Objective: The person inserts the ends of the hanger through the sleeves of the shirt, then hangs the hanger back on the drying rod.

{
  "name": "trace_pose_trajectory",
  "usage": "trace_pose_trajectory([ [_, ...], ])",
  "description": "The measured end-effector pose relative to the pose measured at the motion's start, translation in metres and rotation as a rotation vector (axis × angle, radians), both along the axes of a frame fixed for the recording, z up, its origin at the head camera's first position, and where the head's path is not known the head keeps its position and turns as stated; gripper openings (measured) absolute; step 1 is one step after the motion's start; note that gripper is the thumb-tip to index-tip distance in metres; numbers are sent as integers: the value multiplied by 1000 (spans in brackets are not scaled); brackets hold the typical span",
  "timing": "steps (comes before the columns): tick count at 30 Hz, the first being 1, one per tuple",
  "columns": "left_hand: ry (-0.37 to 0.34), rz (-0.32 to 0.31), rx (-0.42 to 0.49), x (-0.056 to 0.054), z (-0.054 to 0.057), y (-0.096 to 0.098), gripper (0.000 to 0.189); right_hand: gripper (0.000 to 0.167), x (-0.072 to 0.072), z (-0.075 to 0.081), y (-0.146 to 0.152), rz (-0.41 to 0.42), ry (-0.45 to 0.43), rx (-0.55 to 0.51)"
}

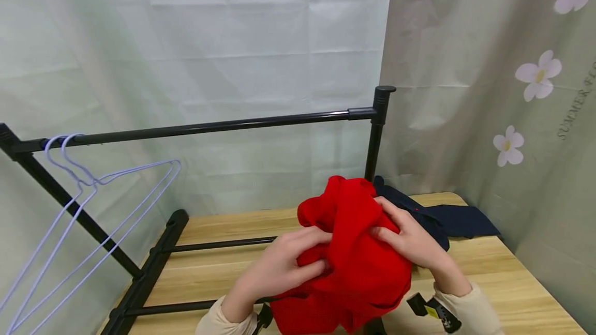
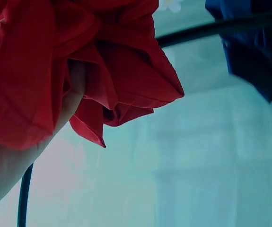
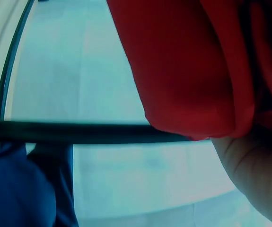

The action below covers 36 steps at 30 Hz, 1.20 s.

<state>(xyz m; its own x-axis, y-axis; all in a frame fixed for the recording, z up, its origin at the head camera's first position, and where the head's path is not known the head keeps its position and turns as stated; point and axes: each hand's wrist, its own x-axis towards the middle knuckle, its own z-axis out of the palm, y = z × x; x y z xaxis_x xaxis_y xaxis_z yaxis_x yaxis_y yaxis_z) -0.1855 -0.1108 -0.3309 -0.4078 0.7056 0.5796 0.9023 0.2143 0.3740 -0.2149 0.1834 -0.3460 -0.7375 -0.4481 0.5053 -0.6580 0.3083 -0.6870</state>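
A bunched red garment [image 1: 356, 268] is held up in front of the rack, its folds hanging down to the lower edge of the head view. On its left side my left hand [image 1: 284, 262] grips the cloth between thumb and fingers, the fingertips partly sunk in the folds. From the right, my right hand [image 1: 412, 234] pinches another part of it. Loose corners of red cloth [image 2: 136, 75] dangle past the left hand in the left wrist view. Red fabric [image 3: 183, 71] hides most of the right fingers in the right wrist view. What kind of garment it is cannot be made out.
A black rack with a top bar [image 1: 223, 127] stands on the wooden table [image 1: 205, 273]. Two lilac hangers [image 1: 95, 182] hang at the bar's left end. Dark navy clothing [image 1: 465, 221] lies at the right, behind the right hand. Curtains [image 1: 261, 40] enclose the back and sides.
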Motion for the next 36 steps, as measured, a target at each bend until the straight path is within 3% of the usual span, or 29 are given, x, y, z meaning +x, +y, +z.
trace_pose_trajectory([
  [6,21,18,43,4,3,-21,37,36,-5,6,-20,40,9,-5],
  [10,23,11,67,1,1,-28,39,35,-5,5,-27,20,-19,4],
  [15,-4,7,72,-4,-4,-33,37,33,-6,0,-32,19,-51,26],
  [22,1,49,40,-10,-14,-37,34,31,-16,-12,-37,17,-123,54],
  [28,-59,100,-6,-16,-28,-37,32,40,-23,-25,-40,-21,-193,100],
  [36,-186,162,-72,-25,-51,-38,34,39,-33,-46,-43,-24,-274,140],
])
